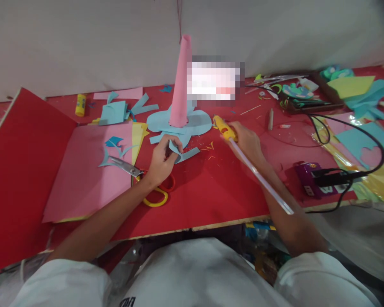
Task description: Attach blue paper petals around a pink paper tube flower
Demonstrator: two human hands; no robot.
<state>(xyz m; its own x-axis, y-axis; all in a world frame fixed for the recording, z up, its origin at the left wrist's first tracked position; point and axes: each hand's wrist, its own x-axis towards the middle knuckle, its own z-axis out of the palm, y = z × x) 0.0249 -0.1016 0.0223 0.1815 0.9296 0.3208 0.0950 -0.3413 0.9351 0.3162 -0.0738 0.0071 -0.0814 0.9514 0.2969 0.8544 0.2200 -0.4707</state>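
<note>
Between the fingers of my left hand [163, 160] is a curled light-blue paper strip [189, 156]. My right hand [248, 140] is closed round a yellow glue gun [224, 128], its nozzle pointing toward the flower shape. A clear glue stick [262, 179] juts from the gun's rear. Just beyond my hands stands a tall pink paper cone [180, 85], upright on a light-blue flower-shaped paper base [200, 121]. More light-blue strips lie on the base's near side. Scissors [132, 169] with red and yellow handles lie partly under my left wrist.
Pink and yellow paper sheets [89, 166] lie on the left beside a raised red board [22, 170]. A yellow glue tube [80, 105] stands behind them. On the right are a purple box [310, 179], black cables [358, 128] and a craft tray [334, 102].
</note>
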